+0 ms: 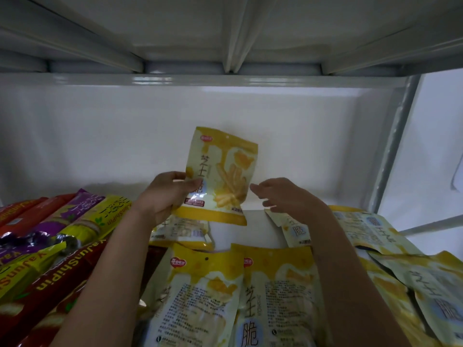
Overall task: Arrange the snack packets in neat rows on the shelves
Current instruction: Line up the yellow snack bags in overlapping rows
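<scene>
Placing step: left hand [164,196] grips upright yellow packet [220,175]; right hand [285,195] loose-fingered, empty; next, seat packet against shelf back [100,136]

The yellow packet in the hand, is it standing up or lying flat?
Standing up: the left hand holds the yellow packet upright, printed front facing us.

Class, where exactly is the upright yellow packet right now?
In the head view, the upright yellow packet is centre-frame, held by the left hand against the shelf's white back wall, just left of the open right hand.
</scene>
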Motion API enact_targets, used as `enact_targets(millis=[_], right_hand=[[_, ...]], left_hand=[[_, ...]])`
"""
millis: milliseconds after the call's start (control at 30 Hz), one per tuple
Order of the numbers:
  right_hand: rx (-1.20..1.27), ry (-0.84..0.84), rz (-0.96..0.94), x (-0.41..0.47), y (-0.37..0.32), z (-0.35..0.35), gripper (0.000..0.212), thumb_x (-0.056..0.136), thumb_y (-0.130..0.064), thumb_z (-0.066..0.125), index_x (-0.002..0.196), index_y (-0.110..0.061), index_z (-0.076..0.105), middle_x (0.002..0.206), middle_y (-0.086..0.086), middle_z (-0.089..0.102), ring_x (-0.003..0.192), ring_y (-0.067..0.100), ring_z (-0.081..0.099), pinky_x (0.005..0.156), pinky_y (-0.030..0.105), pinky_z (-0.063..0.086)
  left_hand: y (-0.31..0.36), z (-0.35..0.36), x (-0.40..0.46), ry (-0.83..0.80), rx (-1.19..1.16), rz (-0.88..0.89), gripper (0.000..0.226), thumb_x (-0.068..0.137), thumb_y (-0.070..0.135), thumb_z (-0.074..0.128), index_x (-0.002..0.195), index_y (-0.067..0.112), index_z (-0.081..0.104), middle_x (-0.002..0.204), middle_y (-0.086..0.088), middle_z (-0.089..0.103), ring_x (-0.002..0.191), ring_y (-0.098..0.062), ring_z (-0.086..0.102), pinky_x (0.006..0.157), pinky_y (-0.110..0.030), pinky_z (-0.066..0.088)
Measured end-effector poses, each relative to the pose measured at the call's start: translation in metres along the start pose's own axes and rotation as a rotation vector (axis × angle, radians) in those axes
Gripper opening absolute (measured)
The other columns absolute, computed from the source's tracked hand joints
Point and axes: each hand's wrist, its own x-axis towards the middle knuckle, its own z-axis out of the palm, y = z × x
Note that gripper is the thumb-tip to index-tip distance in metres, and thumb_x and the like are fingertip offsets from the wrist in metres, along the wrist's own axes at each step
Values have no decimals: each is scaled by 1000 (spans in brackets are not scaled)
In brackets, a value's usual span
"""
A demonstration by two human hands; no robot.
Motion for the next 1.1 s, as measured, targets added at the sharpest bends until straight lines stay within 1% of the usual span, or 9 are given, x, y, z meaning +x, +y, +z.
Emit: enact_targets(millis=[67,133,267,433,633,767,867,1000,1100], right_hand=[[142,-66,-61,-9,-11,-2,51,92,-49,73,127,-13,69,123,2,72,109,23,69,91,34,55],[236,-137,-147,-17,-20,-3,34,95,-36,73,123,-18,72,118,0,77,113,25,72,101,37,55],[320,-56,-248,-28,-32,-7,32,91,-18,78,122,-13,71,112,7,79,106,26,76,101,47,58],[306,17,-284,-33,-37,-15,35,88,-19,81,121,-11,71,108,9,80,102,25,77,98,50,59],[338,52,-333,-33,-42,-17,30,90,-14,78,119,-9,71,105,11,80,98,25,78,79,35,62],[322,68,-363,-33,-45,-18,29,92,-13,77,120,-15,73,105,8,81,99,23,78,85,37,63],[310,89,-387,-34,-46,-16,30,89,-17,79,118,-20,74,101,5,81,94,20,79,76,31,62],[337,26,-384,-36,-44,-18,44,81,-35,78,122,-20,73,107,4,80,99,22,78,80,34,63],[362,39,-343,-32,-40,-18,34,89,-27,77,120,-12,75,109,8,80,103,28,77,85,40,62]], left_hand=[[12,4,-4,-58,-79,43,33,94,9,75,124,1,66,114,-15,78,101,-28,78,85,-39,62],[22,8,-8,-135,-134,71,31,97,8,69,127,2,67,118,-15,77,108,-30,76,94,-45,61],[28,16,-15,-255,-181,72,26,101,7,60,127,5,67,120,-13,77,110,-27,75,90,-39,64],[24,22,-12,-329,-229,40,45,85,23,68,126,4,67,122,-14,76,110,-27,75,90,-37,63],[23,24,-10,-337,-235,63,49,83,27,70,123,-1,68,118,-18,77,106,-27,76,87,-33,64],[26,25,-9,-290,-123,123,44,83,22,74,121,1,71,118,-14,77,114,-27,74,106,-41,55],[27,26,-8,-263,-124,128,44,81,22,75,119,1,73,119,-15,77,116,-27,73,114,-45,48],[28,26,-9,-250,-129,110,42,84,26,74,117,-1,74,117,-18,77,115,-30,73,111,-45,51],[29,31,-10,-242,-109,96,33,93,22,71,118,0,73,116,-17,77,112,-29,74,102,-39,57]])
